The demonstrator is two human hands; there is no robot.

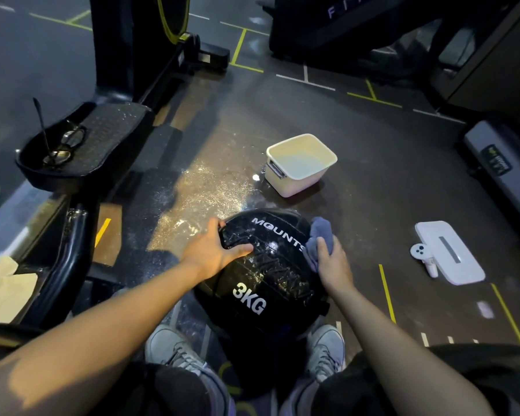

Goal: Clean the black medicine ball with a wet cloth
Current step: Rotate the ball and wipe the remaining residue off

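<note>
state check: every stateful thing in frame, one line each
ball: on the floor between the shoes, surface glistening wet
left hand: spread flat on the ball's top left, steadying it
right hand: grips the cloth
cloth: bunched, pressed on the ball's right side
tub: upright, open, some liquid inside
glasses: unfolded, on a machine pedal

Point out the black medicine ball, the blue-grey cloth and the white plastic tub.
black medicine ball (252,298): head view, front face by the 3KG print.
blue-grey cloth (321,231): head view, bunched upper part.
white plastic tub (297,178): head view, near outer wall.
</note>
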